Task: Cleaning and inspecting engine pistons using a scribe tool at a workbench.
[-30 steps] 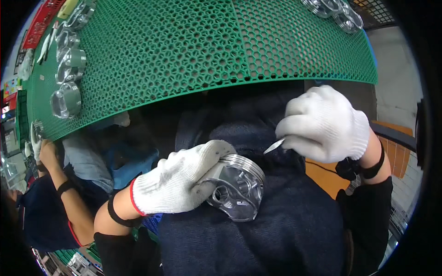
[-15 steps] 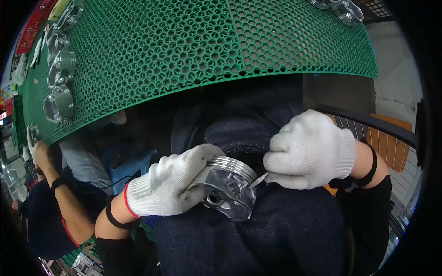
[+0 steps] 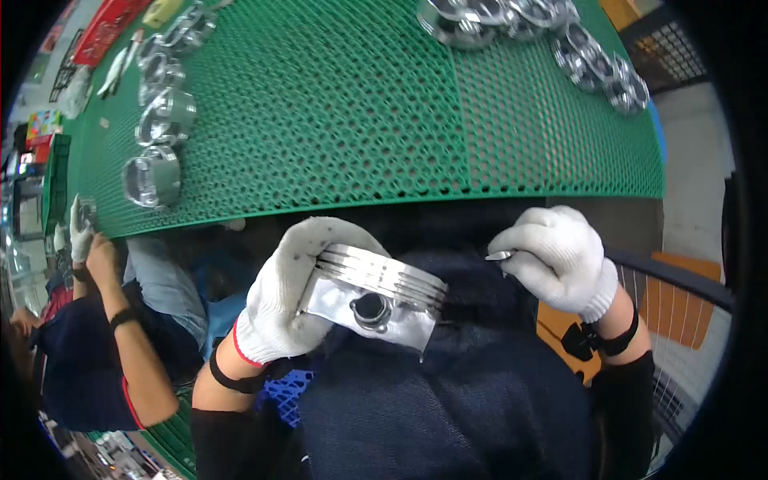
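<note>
An engine piston [image 3: 376, 296] of bright metal is gripped by my gloved left hand [image 3: 292, 292] above my lap. Its grooved end slants up, and the round pin hole in its side faces me. My right hand [image 3: 558, 260], also in a white knit glove, is closed in a pinch to the right of the piston, apart from it. From its fingertips sticks out the short metal tip of a small pointed tool [image 3: 500, 256]; the rest of that tool is hidden in the glove.
A green honeycomb mat [image 3: 320, 144] covers the table ahead. Several pistons [image 3: 152, 178] stand along its left side, and more pistons [image 3: 464, 20] sit at the far right. A co-worker's arm [image 3: 132, 336] is at the left. A wire rack [image 3: 668, 320] stands at my right.
My right hand with the tool has drawn away from the piston to the right. My left hand has turned the piston so its pin hole faces me. The view has tilted up.
</note>
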`<action>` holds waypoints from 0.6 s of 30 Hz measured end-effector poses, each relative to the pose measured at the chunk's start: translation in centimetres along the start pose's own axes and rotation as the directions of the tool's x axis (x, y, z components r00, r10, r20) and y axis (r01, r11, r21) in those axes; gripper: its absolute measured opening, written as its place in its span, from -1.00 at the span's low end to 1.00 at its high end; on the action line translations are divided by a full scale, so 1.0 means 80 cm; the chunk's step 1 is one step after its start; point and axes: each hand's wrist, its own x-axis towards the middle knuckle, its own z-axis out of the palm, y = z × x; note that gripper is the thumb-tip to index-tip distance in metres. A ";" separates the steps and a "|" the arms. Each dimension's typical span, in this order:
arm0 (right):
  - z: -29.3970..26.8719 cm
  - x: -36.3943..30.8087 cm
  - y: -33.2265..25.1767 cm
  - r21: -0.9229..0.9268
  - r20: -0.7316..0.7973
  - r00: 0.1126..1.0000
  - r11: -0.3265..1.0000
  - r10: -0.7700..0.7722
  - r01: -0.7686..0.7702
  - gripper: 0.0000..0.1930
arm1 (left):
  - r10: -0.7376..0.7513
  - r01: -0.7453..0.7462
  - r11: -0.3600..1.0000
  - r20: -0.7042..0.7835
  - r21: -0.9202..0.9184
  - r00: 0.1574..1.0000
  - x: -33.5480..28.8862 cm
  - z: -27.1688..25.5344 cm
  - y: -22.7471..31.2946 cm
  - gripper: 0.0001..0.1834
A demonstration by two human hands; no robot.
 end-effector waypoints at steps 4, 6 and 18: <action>-0.005 0.019 -0.009 -0.098 -0.033 0.998 0.994 0.049 -0.052 -0.89 | 0.162 -0.130 0.979 -0.214 0.156 0.963 0.004 -0.034 -0.004 -0.38; -0.005 0.030 -0.009 -0.163 -0.002 1.000 0.987 0.009 -0.009 -0.87 | 0.301 -0.212 0.924 -0.267 0.317 0.916 0.022 -0.059 -0.014 -0.49; -0.051 0.147 -0.020 -0.422 -0.096 0.995 0.906 -0.038 -0.007 -0.82 | 0.435 -0.047 0.723 -0.401 0.690 0.806 0.068 -0.105 -0.026 -0.38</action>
